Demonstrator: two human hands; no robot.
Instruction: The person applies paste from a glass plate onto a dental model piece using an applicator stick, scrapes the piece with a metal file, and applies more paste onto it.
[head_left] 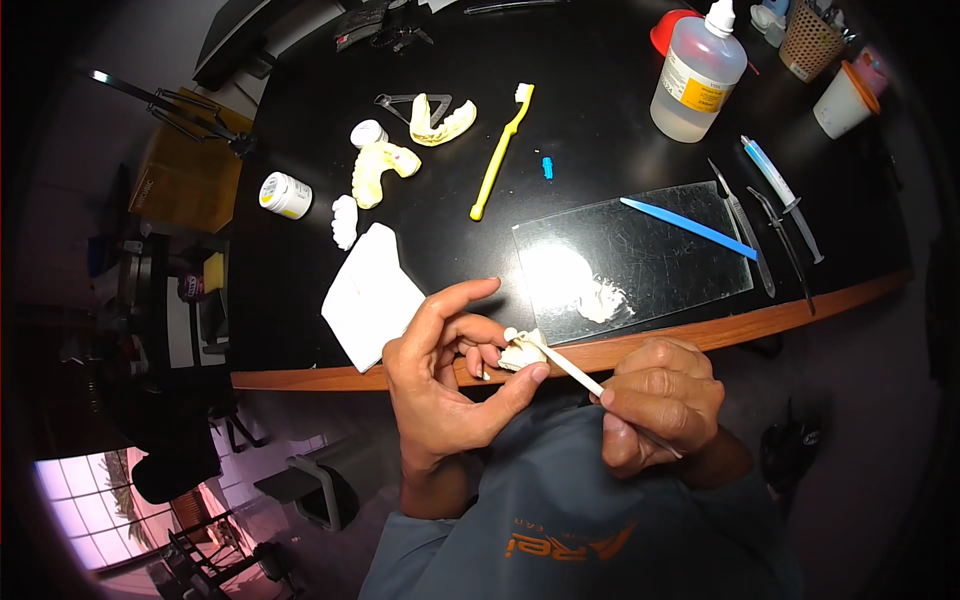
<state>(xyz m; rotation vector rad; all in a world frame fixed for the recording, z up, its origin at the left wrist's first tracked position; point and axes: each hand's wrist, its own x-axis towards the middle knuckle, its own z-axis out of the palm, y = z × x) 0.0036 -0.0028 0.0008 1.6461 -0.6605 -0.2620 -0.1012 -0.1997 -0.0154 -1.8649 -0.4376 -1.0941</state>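
Observation:
A small cream-coloured piece (520, 352), like part of a dental cast, is held between the thumb and fingers of my left hand (447, 375) at the table's front edge. My left index finger is raised off it. A thin white stick (572, 371) is pinched in my right hand (664, 404), its tip touching the top of the piece. Just beyond my hands lies a glass plate (660, 265) with a smear of white paste (603, 300) on it. The blue spatula (690, 228) rests across the plate's right part.
Folded white paper (374, 296) lies left, with cream dental casts (382, 172), a white jar (286, 195) and a yellow toothbrush (502, 153) behind. At right are a scalpel (742, 225), tweezers (785, 243), a syringe (781, 196) and a large bottle (699, 75).

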